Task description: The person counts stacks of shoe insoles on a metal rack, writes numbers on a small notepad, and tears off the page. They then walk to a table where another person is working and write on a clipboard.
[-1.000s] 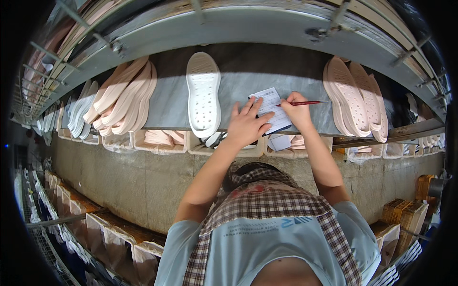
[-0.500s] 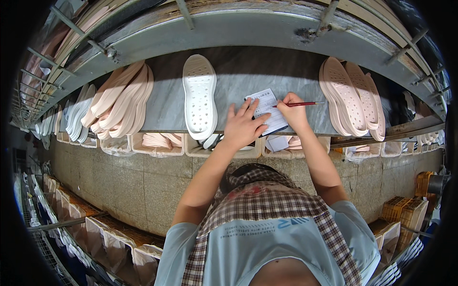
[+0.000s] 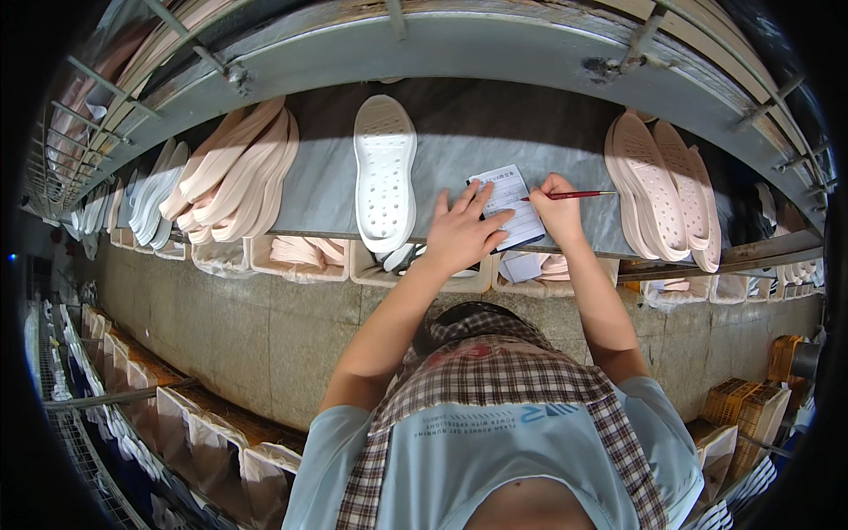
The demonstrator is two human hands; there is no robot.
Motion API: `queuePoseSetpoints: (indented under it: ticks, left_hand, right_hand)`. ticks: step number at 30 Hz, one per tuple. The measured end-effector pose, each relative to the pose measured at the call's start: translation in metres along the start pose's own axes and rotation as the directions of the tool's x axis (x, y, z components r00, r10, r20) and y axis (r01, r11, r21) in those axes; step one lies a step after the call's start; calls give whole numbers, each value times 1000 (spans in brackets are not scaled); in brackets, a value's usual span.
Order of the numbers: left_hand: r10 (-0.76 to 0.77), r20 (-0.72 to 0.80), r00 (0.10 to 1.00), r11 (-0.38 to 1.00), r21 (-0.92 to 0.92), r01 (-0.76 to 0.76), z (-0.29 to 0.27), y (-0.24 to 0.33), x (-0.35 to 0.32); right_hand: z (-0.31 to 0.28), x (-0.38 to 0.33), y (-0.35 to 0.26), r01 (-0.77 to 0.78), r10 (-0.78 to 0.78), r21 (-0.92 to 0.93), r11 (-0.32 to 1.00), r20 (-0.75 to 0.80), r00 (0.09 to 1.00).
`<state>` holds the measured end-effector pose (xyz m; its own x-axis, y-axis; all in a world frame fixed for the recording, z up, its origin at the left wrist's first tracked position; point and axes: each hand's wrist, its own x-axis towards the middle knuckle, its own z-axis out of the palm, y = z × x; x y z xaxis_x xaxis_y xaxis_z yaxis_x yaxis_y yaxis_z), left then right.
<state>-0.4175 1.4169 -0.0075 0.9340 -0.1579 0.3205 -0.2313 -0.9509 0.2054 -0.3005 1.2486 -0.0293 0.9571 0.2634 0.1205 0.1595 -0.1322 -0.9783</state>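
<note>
A small printed form pad point(image 3: 506, 196) lies near the front edge of the grey tabletop. My left hand point(image 3: 464, 231) rests on its left side, fingers spread flat. In my right hand point(image 3: 558, 212) a dark red pen point(image 3: 587, 193) is pinched, its tip on the paper and its shaft pointing right. Left of the pad a white shoe sole point(image 3: 385, 172) with small holes lies alone. Farther right sits a group of pale pink soles point(image 3: 654, 190), and at the left a stack of pale pink soles point(image 3: 238, 177) leans together.
Lined bins point(image 3: 305, 265) with soles stand beneath the table's front edge. A metal rail point(image 3: 495, 40) runs along the back. Behind me are more lined bins point(image 3: 199, 433) and an orange crate point(image 3: 738, 411). White soles point(image 3: 159, 199) lie at far left.
The whole view has shifted slightly, so the table's things appear a little farther right. My left hand still lies on the pad, and my right hand keeps the pen on the paper.
</note>
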Motion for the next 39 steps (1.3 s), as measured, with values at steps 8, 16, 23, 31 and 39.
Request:
queuePoseSetpoints:
  ticks: [8,16,23,31,39]
  left_hand:
    - [39,-62,997,999,-32,-41,-2,1,0]
    - [110,-75,991,994,9,-110,-5,1,-1]
    - [107,-86,991,994,19,-105,-5,1,-1]
    - [103,-78,992,995,15,-102,-5,1,-2]
    - [80,-116,990,996,-19,-82,-1,-1,0]
  right_hand:
    - [-11,-4,-18,-157,131,281,947,109,985]
    - [2,-13,-10,45,-36,-79,996,113,993]
    - [1,-12,-6,11,-7,-50,999,64,998]
    - [1,-11,-4,122,-116,-65,990,81,990]
    - [-7,-22,-15,-123,114,225,967,54,992]
